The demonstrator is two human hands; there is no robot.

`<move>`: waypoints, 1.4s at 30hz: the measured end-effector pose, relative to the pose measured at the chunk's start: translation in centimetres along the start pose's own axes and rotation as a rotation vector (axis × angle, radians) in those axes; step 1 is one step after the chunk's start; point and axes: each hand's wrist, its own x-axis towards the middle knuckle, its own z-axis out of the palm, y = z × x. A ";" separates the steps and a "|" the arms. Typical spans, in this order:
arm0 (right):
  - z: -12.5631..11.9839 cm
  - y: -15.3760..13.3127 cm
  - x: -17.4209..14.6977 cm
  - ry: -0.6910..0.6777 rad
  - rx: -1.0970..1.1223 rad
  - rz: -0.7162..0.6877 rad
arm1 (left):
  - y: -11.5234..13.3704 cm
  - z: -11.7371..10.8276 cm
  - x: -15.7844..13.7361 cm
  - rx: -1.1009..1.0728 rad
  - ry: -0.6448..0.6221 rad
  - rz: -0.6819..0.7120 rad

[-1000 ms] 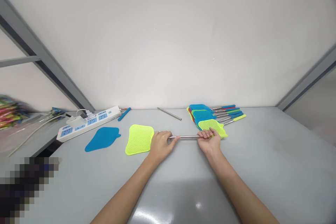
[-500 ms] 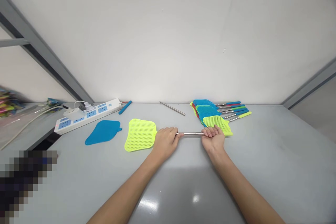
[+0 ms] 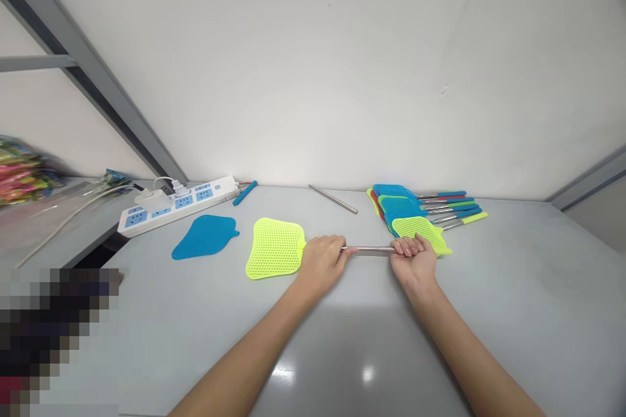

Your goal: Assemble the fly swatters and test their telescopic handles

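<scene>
A yellow-green fly swatter (image 3: 276,249) lies crosswise before me, its perforated head flat on the table to the left. My left hand (image 3: 323,262) is closed around its neck, where head and metal rod meet. Farther right along the bare rod, my right hand (image 3: 413,260) is closed with fingers curled, palm side up. A yellow-green tip pokes out past the right hand; I cannot tell whether it belongs to this swatter. Left of the swatter rests a loose blue swatter head (image 3: 205,237). A loose metal rod (image 3: 333,199) lies behind my hands.
Several stacked fly swatters (image 3: 398,206) sit just behind my right hand, handles pointing right. At the back left are a white power strip (image 3: 178,205) with plugs and a blue handle (image 3: 245,193). Colourful packets (image 3: 24,172) lie far left. A wall (image 3: 342,78) closes the back.
The view has swung a little to the left, so everything sits farther right in the picture. Both hands keep the same grip on the fly swatter.
</scene>
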 end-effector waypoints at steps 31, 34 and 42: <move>-0.1 -0.9 0.1 0.054 0.019 0.113 | 0.3 0.1 -0.2 -0.019 -0.043 -0.018; -0.1 -1.0 0.1 0.055 0.021 0.114 | 0.5 0.2 -0.4 -0.013 -0.049 -0.023; -0.5 -1.8 0.4 -0.010 -0.015 0.134 | 2.3 0.5 -1.2 -0.004 -0.120 -0.125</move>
